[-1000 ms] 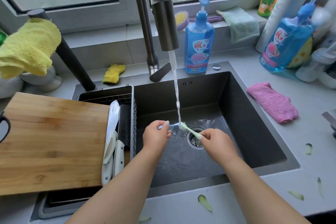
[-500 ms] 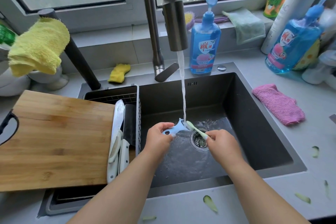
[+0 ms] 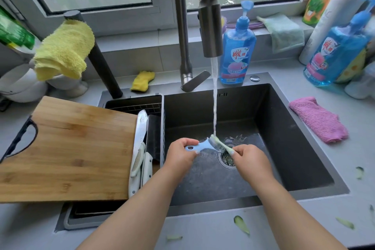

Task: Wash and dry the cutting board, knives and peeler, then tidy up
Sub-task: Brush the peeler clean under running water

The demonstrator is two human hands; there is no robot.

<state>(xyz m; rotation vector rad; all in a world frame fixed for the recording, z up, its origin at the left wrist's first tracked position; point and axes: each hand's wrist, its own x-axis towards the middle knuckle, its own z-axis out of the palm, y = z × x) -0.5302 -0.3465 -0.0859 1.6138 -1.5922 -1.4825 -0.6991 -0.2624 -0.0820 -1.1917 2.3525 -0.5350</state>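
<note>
Fingers (image 3: 189, 144) curled around peeler (image 3: 199, 145)

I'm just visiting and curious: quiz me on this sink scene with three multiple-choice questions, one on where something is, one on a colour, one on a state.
1. Where does the cutting board lie?
A. flat in the sink basin
B. left of the basin, partly over the drying rack
C. on the windowsill

2. What colour is the cloth on the counter right of the sink?
A. pink
B. white
C. black

3. What is the tap doing?
A. off
B. dripping only
C. running in a steady stream

Answers: 1 B, the board's right edge overhangs the rack beside the knives. 2 A, the folded cloth is plainly pink. 3 C, water falls onto the peeler that the left hand grips while the right hand scrubs it with a small brush.
</note>
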